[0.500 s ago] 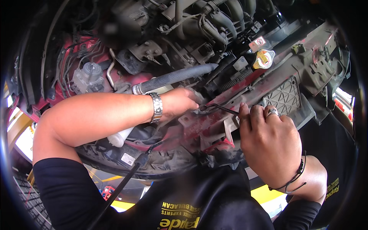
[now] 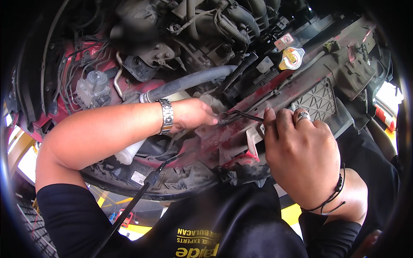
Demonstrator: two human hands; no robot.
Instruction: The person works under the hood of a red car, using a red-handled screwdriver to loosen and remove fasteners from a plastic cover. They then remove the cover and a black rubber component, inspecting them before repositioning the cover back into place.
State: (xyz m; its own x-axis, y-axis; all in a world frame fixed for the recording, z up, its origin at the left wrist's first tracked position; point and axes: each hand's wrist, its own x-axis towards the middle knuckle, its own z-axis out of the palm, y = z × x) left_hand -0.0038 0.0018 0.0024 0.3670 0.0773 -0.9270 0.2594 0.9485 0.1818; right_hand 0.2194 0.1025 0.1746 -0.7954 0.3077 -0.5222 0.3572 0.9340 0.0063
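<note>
My right hand (image 2: pixel 301 150) is closed round the handle of a dark wrench (image 2: pixel 250 117), with a ring on one finger and a cord bracelet at the wrist. The wrench's ring end points left and lies on the dusty red front crossmember (image 2: pixel 232 135) of an engine bay. Close beside that end are the fingertips of my left hand (image 2: pixel 193 114), whose fingers curl downward. What they grip is hidden under the hand. A metal watch (image 2: pixel 166 116) circles my left wrist. Behind the left hand runs a thick grey-black hose (image 2: pixel 189 84).
A yellow-marked radiator cap (image 2: pixel 292 59) sits beyond the right hand. At left are a pump block (image 2: pixel 92 88) with metal lines and a white filler neck (image 2: pixel 127 155) under my forearm. A black rod (image 2: pixel 129 208) slants up to the bumper edge. A ribbed plastic panel (image 2: pixel 316 103) lies at right.
The view has shifted slightly. Both hands and the wrench appear a little further left and remain in the same arrangement, with the wrench's ring end still beside my left fingertips.
</note>
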